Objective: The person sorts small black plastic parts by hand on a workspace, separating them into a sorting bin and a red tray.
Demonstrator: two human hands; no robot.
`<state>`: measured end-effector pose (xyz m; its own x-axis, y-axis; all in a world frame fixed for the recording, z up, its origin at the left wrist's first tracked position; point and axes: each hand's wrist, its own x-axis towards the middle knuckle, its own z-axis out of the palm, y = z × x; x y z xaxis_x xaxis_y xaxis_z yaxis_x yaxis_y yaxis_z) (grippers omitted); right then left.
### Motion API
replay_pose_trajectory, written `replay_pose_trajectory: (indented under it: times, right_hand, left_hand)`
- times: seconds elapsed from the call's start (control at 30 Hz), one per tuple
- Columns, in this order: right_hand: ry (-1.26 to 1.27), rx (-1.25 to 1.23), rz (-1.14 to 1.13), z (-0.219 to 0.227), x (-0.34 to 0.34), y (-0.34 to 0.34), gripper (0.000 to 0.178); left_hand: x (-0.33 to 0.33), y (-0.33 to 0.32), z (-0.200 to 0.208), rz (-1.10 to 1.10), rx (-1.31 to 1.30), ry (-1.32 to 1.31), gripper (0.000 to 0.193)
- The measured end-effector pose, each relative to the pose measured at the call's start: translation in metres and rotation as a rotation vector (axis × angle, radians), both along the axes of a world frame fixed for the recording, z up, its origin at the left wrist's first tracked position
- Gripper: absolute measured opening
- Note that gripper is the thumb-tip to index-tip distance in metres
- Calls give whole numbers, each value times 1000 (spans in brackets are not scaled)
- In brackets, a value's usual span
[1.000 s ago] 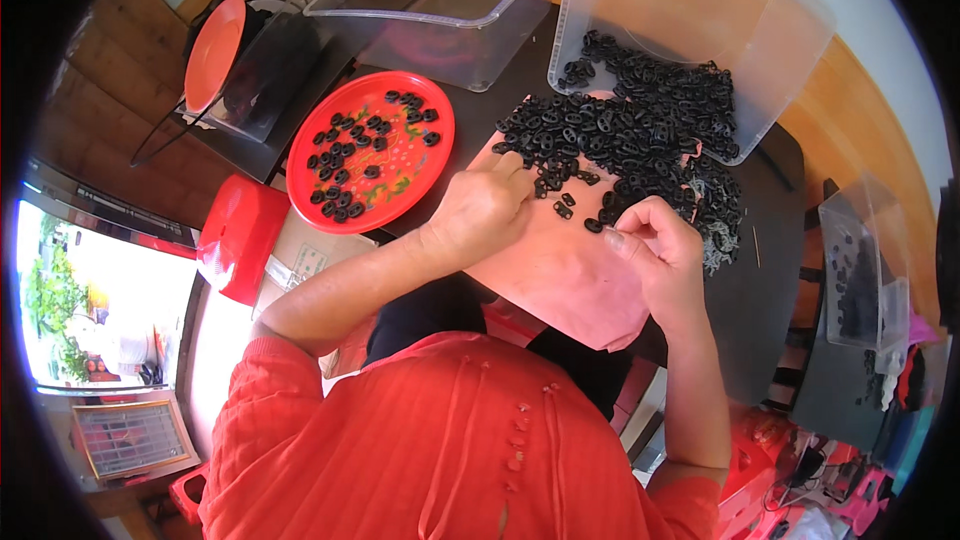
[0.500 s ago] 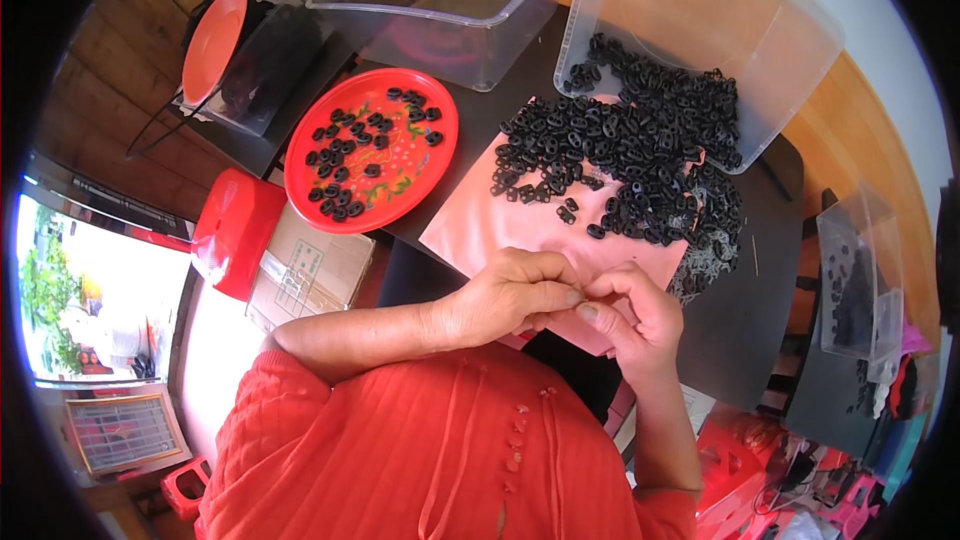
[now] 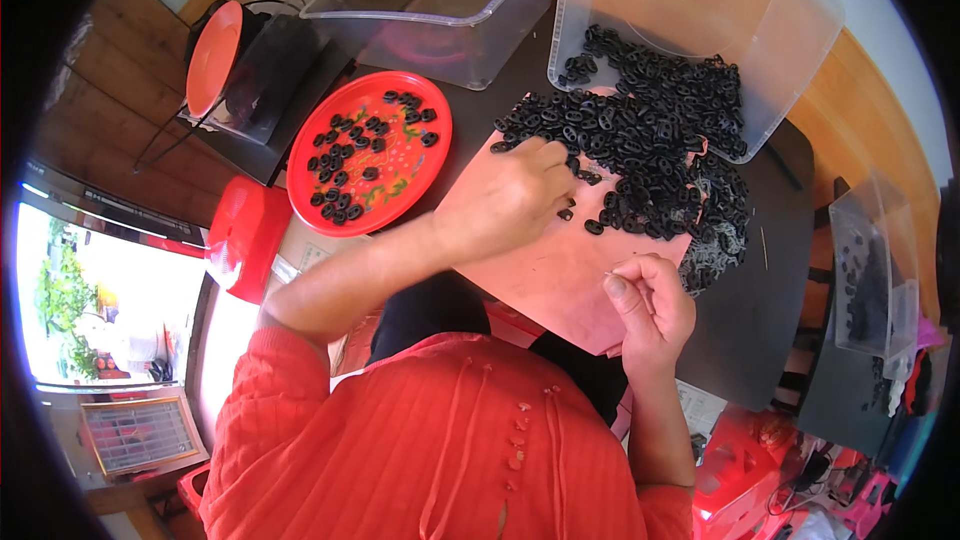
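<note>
Head view: ahead and right of nearer left hand (image 3: 505, 198), heap of black two-holed plastic pieces (image 3: 645, 130); left grip hidden, unclear; pinched in right hand (image 3: 657, 302), tiny pale piece (image 3: 608, 275).

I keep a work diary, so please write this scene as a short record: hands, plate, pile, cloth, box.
Left hand: at the near edge of the pile; fingertips partly hidden, grip unclear
Right hand: above the cloth, thumb and forefinger pinched on a tiny pale thing, too small to identify
Plate: red, on the left, holding scattered black pieces
Pile: black pieces, grey ones at its right
Cloth: pink, partly under the pile
Box: clear, behind the pile, black pieces inside
</note>
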<state>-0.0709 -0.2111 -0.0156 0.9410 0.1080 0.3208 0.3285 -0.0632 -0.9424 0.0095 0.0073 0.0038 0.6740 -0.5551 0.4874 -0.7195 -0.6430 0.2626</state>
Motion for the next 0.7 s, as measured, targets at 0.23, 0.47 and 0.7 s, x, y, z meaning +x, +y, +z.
replay_pose_trajectory:
  times: [0.23,0.47,0.7]
  right_hand:
    - [21,-28,40,-12,-1,0,10]
    - [72,66,9,-9,1,-1,8]
    - [86,123,0,-15,1,1,7]
  left_hand:
    - [43,-3,-16,-258,286,-88,15]
    - [49,-10,-23,-274,313,-213,20]
    - [57,-11,-25,-275,239,-297,20]
